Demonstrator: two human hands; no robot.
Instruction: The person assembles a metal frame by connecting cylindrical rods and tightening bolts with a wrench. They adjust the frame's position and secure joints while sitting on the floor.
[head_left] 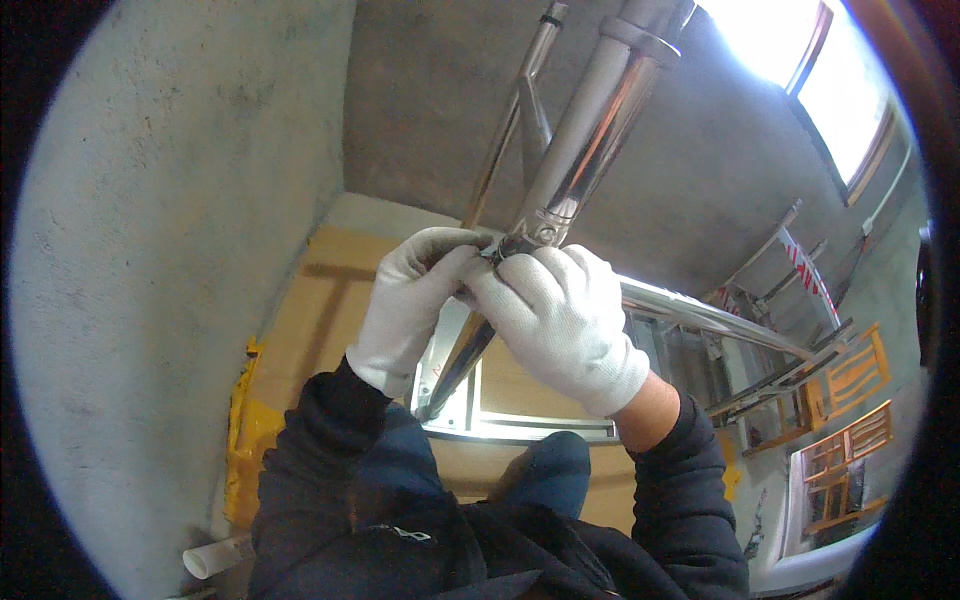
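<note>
Holds left hand [403, 308] and right hand [562, 325] together at metal joint [546, 230], mid-frame. Cannot tell the thing clamped.

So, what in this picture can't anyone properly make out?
All in the head view:
- Whatever is between the left hand and right hand: they cover most of it.
- The top of the thick metal pole: cut off by the upper edge.
- What lies outside the window: washed out by glare.
- The far end of the white pipe: behind the black sleeve.
</note>
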